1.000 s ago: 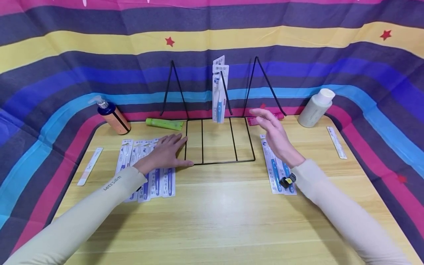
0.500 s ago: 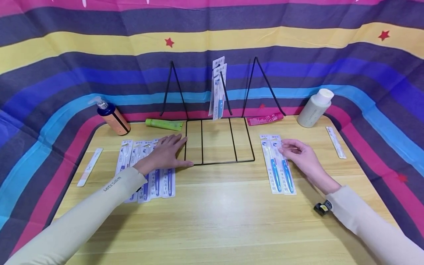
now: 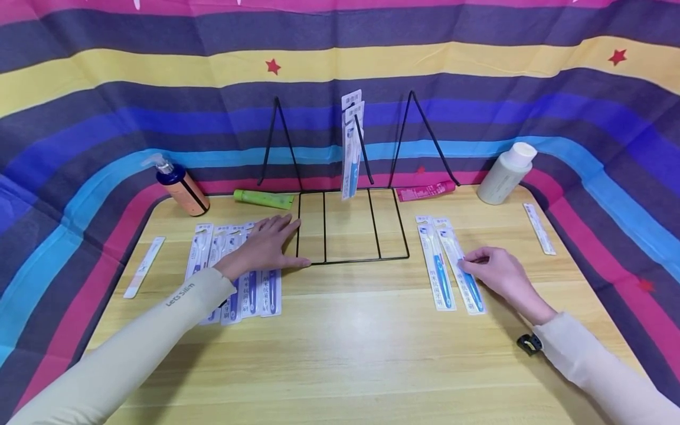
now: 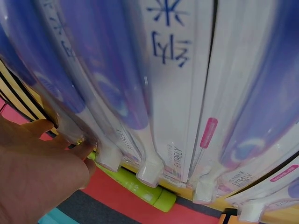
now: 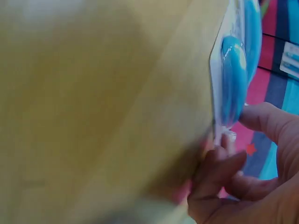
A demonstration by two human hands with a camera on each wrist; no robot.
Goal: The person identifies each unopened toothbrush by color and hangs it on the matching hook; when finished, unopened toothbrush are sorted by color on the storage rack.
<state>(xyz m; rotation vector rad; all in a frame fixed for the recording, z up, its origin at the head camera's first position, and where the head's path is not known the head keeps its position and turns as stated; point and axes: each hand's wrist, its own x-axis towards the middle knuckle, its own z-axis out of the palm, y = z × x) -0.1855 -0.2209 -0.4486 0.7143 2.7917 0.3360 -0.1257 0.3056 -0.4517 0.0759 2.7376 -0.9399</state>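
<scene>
My left hand lies flat with straight fingers on a row of several packaged toothbrushes, beside the black wire rack. The left wrist view shows those packs close up, with the hand at their far end. Two toothbrush packs stand upright in the rack. Right of the rack lie two more packs. My right hand pinches the right-hand pack by its edge; the other pack lies beside it. In the right wrist view, thumb and fingers clasp the blue toothbrush pack.
Along the back of the wooden table stand an orange pump bottle, a green tube, a red tube and a white bottle. White strips lie near both side edges. Striped cloth surrounds the table.
My right hand came down from beside the rack onto the right-hand pack, took hold of it and dragged it nearer and askew. The left hand has not moved.
</scene>
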